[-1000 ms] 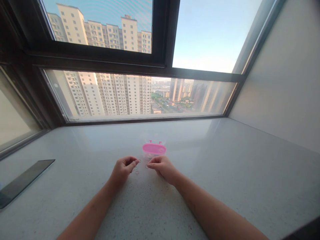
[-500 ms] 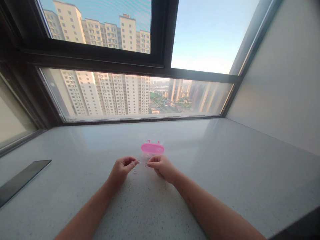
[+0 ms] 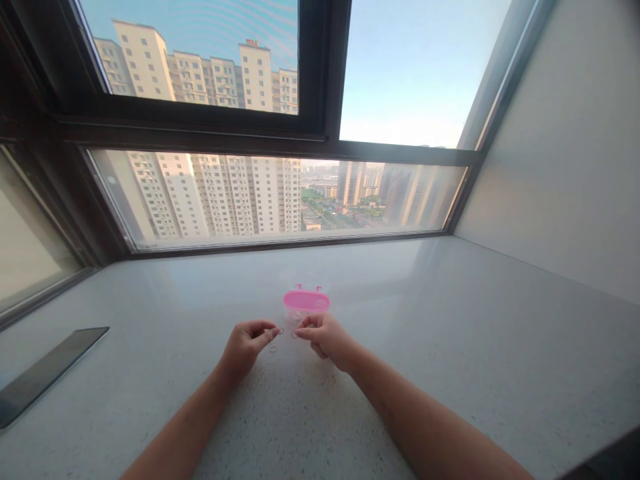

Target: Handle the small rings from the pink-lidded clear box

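Observation:
In the head view my left hand point(image 3: 250, 343) pinches a small thin ring point(image 3: 281, 331), possibly a little elastic band, between thumb and forefinger. Just across a narrow gap, my right hand point(image 3: 325, 339) holds a second thin dark ring point(image 3: 294, 335) in its fingertips. The two rings look apart. A pale pinkish ring point(image 3: 273, 349) lies on the white speckled counter point(image 3: 300, 413) close below the left fingertips. Directly behind the hands stands a clear container with a pink oval opening point(image 3: 307, 301); small items show faintly through its wall, too unclear to name.
A dark flat slab like a phone or tablet point(image 3: 53, 373) lies at the left. The counter ends at a dark window frame point(image 3: 290, 247) at the back and a white wall point(image 3: 560, 167) on the right. High-rise buildings show outside.
The view has tilted slightly, so everything sits a little lower. My hands have come slightly closer together, each still pinching its ring. The ring on the counter now shows as a clearer round loop.

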The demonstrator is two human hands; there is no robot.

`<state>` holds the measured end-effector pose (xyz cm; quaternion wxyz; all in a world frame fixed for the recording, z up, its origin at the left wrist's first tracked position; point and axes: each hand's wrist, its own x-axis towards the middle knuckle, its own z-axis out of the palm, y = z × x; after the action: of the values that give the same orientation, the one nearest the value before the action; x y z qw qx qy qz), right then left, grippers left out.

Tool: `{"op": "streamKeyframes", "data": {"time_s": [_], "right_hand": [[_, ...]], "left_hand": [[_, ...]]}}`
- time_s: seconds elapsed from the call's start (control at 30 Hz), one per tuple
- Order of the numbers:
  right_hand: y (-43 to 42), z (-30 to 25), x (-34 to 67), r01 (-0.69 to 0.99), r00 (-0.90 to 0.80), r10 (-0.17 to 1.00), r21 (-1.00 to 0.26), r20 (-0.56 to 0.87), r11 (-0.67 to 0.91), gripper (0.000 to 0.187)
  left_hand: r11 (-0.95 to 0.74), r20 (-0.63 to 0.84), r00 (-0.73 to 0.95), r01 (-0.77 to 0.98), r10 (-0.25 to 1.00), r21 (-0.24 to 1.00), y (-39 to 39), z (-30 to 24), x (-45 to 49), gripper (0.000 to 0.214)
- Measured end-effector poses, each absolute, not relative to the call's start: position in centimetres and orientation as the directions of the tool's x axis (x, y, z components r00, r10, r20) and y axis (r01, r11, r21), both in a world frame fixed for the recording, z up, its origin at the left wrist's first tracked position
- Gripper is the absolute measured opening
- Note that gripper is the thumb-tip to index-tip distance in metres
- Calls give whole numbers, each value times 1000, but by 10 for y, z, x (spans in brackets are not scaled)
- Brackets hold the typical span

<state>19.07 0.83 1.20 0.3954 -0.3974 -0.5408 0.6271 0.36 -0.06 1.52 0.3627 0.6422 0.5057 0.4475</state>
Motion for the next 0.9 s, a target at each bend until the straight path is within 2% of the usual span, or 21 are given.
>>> {"op": "streamKeyframes", "data": {"time_s": [0.13,0.53,0.9], "right_hand": [[10,10,191,-57,-375,924,-994,-69,-97,20],[12,6,194,-31,-359,930,-995,-74,-91,18],[10,10,195,4,-332,938,-995,-97,-101,16]], "left_hand": [[-253,240,81,335,967,908,-2,18,3,30],[-189,146,154,317,977,929,0,15,5,26],[-281,251,126,467,960,839,4,3,3,34]]}}
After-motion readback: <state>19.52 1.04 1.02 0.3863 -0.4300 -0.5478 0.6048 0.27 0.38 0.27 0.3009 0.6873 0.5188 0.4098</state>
